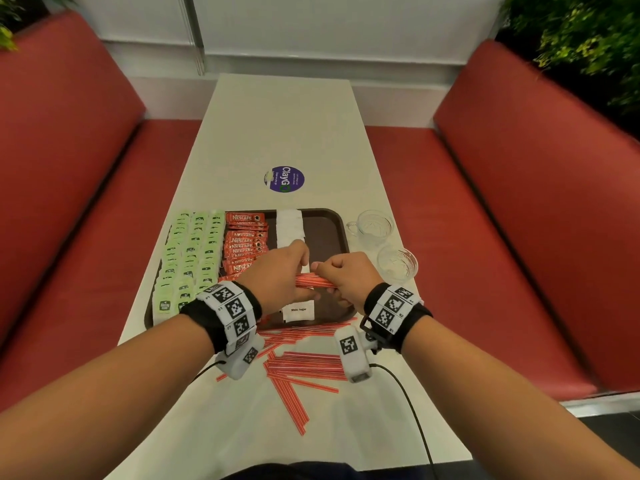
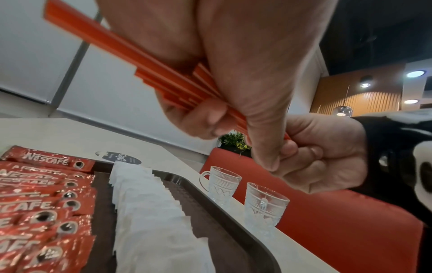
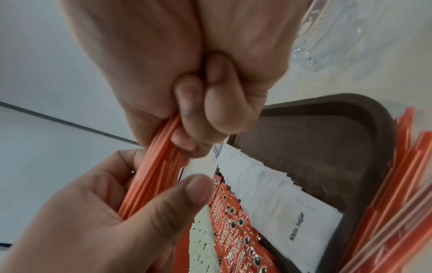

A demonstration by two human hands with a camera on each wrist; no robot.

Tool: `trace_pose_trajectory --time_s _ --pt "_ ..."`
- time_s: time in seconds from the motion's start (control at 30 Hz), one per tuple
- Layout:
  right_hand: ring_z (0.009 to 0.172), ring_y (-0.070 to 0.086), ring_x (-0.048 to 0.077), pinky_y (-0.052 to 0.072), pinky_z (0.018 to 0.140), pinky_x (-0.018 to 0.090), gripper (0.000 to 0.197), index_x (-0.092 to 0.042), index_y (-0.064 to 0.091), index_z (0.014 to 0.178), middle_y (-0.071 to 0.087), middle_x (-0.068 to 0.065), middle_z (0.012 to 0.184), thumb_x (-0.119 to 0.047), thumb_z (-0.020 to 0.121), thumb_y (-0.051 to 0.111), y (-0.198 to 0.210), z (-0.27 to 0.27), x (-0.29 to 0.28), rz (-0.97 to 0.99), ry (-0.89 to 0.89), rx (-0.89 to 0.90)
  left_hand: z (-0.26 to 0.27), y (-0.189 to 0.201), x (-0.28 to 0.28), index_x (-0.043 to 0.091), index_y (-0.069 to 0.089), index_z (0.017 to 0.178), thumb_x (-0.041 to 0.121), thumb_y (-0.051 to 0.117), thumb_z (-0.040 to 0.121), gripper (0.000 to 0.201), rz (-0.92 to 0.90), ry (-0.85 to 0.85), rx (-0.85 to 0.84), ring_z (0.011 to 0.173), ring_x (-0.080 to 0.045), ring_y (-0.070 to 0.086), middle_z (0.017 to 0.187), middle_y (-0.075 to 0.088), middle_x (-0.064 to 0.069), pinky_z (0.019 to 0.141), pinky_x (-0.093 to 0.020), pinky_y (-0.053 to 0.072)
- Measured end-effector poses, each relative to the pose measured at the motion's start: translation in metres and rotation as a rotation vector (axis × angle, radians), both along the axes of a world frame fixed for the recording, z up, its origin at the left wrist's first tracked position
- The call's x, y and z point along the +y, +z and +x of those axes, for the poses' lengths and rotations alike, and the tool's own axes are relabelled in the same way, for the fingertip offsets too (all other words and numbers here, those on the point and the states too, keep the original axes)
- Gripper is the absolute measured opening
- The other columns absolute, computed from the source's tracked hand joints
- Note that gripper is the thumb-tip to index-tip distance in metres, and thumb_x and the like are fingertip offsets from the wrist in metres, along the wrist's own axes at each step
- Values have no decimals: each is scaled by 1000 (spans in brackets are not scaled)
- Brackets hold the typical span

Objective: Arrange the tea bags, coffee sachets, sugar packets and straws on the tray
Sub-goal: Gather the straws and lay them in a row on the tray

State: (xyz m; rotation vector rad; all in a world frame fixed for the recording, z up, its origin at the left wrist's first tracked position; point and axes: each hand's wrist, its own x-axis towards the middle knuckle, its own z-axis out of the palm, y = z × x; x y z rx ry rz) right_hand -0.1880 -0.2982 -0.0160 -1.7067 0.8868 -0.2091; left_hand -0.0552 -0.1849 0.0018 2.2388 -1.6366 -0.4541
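Tea bags (image 1: 187, 258), coffee sachets (image 1: 244, 245) and sugar packets (image 1: 290, 226) already lie in rows on the tray (image 1: 327, 233). Both the left hand (image 1: 277, 277) and right hand (image 1: 346, 273) grip a bunch of straws (image 1: 313, 281) over it. More loose straws (image 1: 301, 367) wait on the desk (image 1: 284, 126).

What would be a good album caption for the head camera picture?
Both hands, left hand and right hand, grip a bundle of red straws above the brown tray with tea bags, coffee sachets and sugar packets.
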Motion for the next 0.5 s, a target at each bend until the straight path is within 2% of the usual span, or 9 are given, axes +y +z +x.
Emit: trace_pose_trajectory --time_s 0.13,0.3,0.4,0.5 --pt "43 43 14 36 40 21 46 11 65 83 51 11 57 -34 92 70 1 3 0 48 -31 -40 1 6 3 28 43 96 51 78 76 46 -43 10 -34 71 -11 53 82 56 8 59 -27 42" --pt "40 41 13 33 40 20 59 10 65 86 55 13 60 -49 87 70 4 5 3 130 11 -55 5 10 1 30 40 102 50 80 74 53 -53 26 -20 72 -7 55 84 57 9 61 -26 47" --pt "41 39 14 31 40 20 54 9 68 91 57 14 61 -45 86 72 5 3 1 187 54 -72 4 11 0 29 37 106 45 83 72 60 -59 13 25 76 -10 59 90 57 8 65 -29 52" --pt "41 37 15 31 41 20 52 11 67 89 51 10 56 -40 84 76 3 2 -1 186 16 -107 5 12 -1 30 37 102 46 87 68 62 -39 -2 53 75 -8 55 91 54 10 63 -26 49"
